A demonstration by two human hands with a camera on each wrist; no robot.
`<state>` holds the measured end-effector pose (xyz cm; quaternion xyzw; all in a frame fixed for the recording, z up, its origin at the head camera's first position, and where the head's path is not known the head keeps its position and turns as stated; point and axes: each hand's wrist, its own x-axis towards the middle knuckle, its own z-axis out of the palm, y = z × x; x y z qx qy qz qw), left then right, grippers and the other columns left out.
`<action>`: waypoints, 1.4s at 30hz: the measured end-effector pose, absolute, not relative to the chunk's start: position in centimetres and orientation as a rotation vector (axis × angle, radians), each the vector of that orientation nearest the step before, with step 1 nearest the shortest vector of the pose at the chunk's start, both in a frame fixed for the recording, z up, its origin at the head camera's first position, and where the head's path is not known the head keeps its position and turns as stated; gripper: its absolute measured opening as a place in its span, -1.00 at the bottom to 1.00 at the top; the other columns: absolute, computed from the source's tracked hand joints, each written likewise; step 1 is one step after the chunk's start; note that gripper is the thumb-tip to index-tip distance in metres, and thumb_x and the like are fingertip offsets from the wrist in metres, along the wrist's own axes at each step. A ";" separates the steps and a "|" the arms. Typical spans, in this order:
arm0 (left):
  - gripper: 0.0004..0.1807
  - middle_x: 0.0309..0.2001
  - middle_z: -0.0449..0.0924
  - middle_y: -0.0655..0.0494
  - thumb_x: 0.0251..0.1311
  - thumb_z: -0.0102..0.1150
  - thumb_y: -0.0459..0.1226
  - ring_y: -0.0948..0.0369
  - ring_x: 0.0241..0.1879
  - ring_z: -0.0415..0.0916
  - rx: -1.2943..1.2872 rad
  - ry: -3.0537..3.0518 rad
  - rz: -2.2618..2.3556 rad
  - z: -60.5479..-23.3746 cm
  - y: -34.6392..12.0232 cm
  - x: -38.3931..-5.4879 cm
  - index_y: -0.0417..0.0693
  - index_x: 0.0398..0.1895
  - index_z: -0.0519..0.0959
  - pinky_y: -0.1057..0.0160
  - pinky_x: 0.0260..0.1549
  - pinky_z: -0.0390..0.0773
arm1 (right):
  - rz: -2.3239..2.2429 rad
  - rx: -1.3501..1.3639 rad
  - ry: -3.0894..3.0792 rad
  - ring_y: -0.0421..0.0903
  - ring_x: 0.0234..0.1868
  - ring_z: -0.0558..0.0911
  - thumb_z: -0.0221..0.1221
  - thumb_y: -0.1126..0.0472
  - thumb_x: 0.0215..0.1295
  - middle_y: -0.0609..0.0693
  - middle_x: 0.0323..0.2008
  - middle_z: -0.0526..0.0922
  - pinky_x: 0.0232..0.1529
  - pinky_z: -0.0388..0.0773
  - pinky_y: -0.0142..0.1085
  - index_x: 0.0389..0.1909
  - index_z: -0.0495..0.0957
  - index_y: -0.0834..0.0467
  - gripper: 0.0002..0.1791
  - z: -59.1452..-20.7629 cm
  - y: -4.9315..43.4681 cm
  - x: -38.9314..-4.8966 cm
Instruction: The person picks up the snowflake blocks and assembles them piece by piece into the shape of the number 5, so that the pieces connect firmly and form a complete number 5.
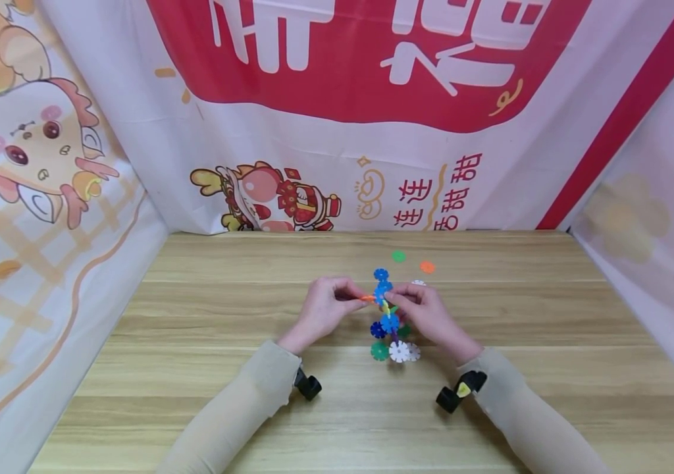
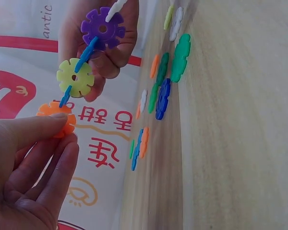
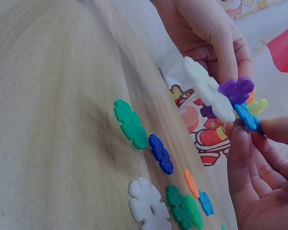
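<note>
Pinched by left hand (image 1: 323, 304) at an orange disc (image 2: 49, 109) and right hand (image 1: 427, 316) at a blue one (image 3: 246, 116), chain (image 2: 82, 82) sits above table (image 1: 195, 316); likely mid-joining, next needs slots pressed snug.

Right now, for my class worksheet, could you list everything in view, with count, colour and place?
Table: one, wood-toned, across the lower head view
Printed cloth: number unclear, mainly white and red, behind and beside the table
Disc chain: at least six discs, orange, blue, yellow, purple, white, held in the air
Loose discs: at least twelve, being green, orange, white, blue and yellow, on the table
Wrist cameras: two, mostly black, one at each wrist
Sleeves: two, beige, on the forearms
Left hand: one, bare, pinching the orange chain disc
Right hand: one, bare, pinching a blue chain disc
</note>
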<state>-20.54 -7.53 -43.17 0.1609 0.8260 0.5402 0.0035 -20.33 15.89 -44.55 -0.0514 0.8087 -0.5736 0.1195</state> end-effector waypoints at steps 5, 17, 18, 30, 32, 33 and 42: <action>-0.93 -0.23 0.84 0.03 0.25 0.52 -0.40 0.30 -0.30 0.69 0.533 2.584 1.681 -43.2 -7.7 -20.5 -0.08 -0.26 0.82 0.40 -0.24 0.69 | -1.677 -0.149 2.385 -0.09 -0.23 0.67 0.23 0.02 0.62 0.10 -0.07 0.79 -0.13 0.71 -0.36 0.10 0.71 0.24 -0.64 -44.6 15.8 -20.3; -0.93 -0.25 0.84 -0.01 0.25 0.50 -0.43 0.29 -0.31 0.69 0.551 2.573 1.696 -43.3 -7.7 -20.3 -0.10 -0.29 0.81 0.39 -0.25 0.71 | -1.708 -0.146 2.408 -0.09 -0.28 0.65 0.26 0.08 0.59 0.07 -0.17 0.80 -0.19 0.69 -0.40 0.03 0.71 0.27 -0.69 -44.4 15.2 -19.9; -0.93 -0.25 0.84 -0.01 0.24 0.50 -0.43 0.30 -0.31 0.69 0.552 2.578 1.690 -43.3 -7.7 -20.3 -0.11 -0.29 0.81 0.39 -0.24 0.71 | -1.712 -0.146 2.407 -0.09 -0.29 0.65 0.27 0.09 0.59 0.06 -0.19 0.80 -0.20 0.69 -0.40 0.03 0.71 0.27 -0.69 -44.4 15.1 -19.9; -0.95 -0.26 0.84 0.00 0.24 0.51 -0.44 0.32 -0.32 0.68 0.568 2.605 1.650 -43.4 -7.7 -20.4 -0.15 -0.29 0.81 0.44 -0.25 0.69 | -1.764 -0.169 2.361 -0.14 -0.34 0.67 0.27 0.14 0.58 -0.02 -0.30 0.79 -0.23 0.71 -0.40 0.01 0.70 0.32 -0.71 -44.5 14.9 -19.8; -0.95 -0.25 0.84 0.01 0.25 0.51 -0.42 0.31 -0.30 0.70 0.578 2.602 1.637 -43.4 -7.7 -20.3 -0.14 -0.28 0.81 0.41 -0.22 0.71 | -1.763 -0.165 2.350 -0.13 -0.32 0.67 0.27 0.12 0.58 -0.01 -0.28 0.79 -0.20 0.71 -0.40 0.01 0.70 0.30 -0.70 -44.6 15.0 -19.8; -0.96 -0.24 0.84 0.02 0.25 0.51 -0.41 0.30 -0.28 0.71 0.584 2.602 1.631 -43.3 -7.7 -20.3 -0.13 -0.28 0.81 0.40 -0.20 0.73 | -1.764 -0.165 2.344 -0.12 -0.31 0.67 0.27 0.11 0.58 -0.01 -0.26 0.78 -0.19 0.71 -0.40 0.02 0.70 0.30 -0.70 -44.7 15.1 -19.8; -0.80 -0.10 0.83 -0.03 0.24 0.52 -0.40 0.16 -0.14 0.78 0.608 2.521 1.625 -43.5 -7.5 -20.6 -0.13 -0.08 0.77 0.31 -0.08 0.78 | -1.778 -0.140 2.323 -0.13 -0.24 0.68 0.25 0.05 0.60 -0.03 -0.21 0.77 -0.09 0.71 -0.37 0.05 0.68 0.30 -0.65 -45.2 16.3 -19.8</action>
